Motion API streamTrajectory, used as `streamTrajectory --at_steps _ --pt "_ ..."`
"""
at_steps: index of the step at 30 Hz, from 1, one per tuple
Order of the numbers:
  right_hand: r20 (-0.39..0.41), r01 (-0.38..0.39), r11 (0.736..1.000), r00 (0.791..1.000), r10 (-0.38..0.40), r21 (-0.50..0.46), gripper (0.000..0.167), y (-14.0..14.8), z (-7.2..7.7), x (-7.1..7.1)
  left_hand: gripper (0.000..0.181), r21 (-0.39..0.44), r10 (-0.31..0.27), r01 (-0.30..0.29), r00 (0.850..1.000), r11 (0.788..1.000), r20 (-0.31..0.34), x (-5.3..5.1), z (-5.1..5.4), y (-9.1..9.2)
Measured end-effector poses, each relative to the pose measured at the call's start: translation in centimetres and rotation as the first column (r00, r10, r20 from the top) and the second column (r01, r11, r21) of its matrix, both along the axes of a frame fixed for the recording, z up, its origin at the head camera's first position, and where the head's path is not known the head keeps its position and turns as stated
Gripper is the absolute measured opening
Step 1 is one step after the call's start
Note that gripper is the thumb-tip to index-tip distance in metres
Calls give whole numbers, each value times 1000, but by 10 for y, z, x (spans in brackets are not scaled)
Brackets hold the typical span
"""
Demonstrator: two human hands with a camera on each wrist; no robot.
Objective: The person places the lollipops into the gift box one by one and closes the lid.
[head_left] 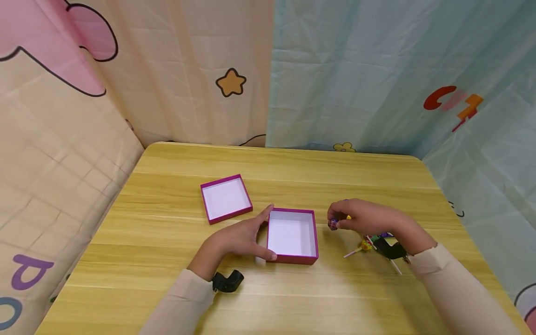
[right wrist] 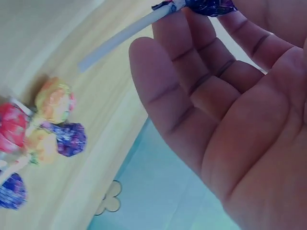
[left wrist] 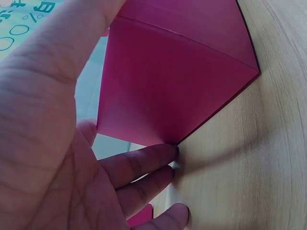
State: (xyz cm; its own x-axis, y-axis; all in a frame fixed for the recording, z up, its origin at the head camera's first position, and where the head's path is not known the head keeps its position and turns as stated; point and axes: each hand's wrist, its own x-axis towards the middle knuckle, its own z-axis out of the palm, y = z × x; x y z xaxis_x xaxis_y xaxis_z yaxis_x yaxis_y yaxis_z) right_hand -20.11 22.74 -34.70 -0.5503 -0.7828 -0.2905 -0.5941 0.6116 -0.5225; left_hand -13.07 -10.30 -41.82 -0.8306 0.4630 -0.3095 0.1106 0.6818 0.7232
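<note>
Printed curtains surround the table in the head view: peach cloth (head_left: 184, 46) on the left with an orange star (head_left: 231, 83), pale blue cloth (head_left: 356, 70) on the right. Below stands the wood-grain tabletop (head_left: 272, 307). Just below the middle of the frame sits an open magenta box (head_left: 296, 259) with a bare white inside; its shallow lid (head_left: 226, 199) lies inside-up, near it to the upper left. The left hand (head_left: 240, 237) is at the box's left side, thumb and index finger spread apart and holding that side between the near and far corners. Right of centre, the right hand (head_left: 368, 216) pinches a purple-wrapped lollipop (head_left: 332, 224) between thumb and fingers, beside the box and apart from it. More lollipops (head_left: 366, 245), one of them yellow, lie partly hidden below that hand. Both sleeves (head_left: 465, 288) are beige, with a black wrist camera (head_left: 227, 282) at each cuff.

From the left wrist, the box's magenta outer walls fill the upper middle. Three fingers (left wrist: 144, 167) extend slightly apart at the bottom, the uppermost tip at the box's lower corner; the thumb's tip is out of frame.

From the right wrist, the pinched lollipop's dark wrapper is cut off by the top edge, its white stick (right wrist: 124, 38) slanting down-left. Its grip is partly out of frame; the little finger stands apart. Yellow, red and purple lollipops cluster, blurred, at the left edge.
</note>
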Motion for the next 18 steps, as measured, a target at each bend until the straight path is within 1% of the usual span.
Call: streamTrajectory --at_steps 7,9,13,18 --pt "59 -70 996 996 67 59 5 -19 10 -3 126 -1 -5 5 1000 1000 -4 1 0 2" --pt "57 -98 992 994 94 74 2 -24 12 -4 126 -2 -7 7 1000 1000 -4 1 0 2" --pt "46 -140 983 990 136 118 4 -37 16 -7 127 -2 3 -3 1000 1000 5 1 1 2" --pt "58 -163 971 986 155 176 8 -54 22 -10 126 -7 16 -16 1000 1000 13 2 1 2"
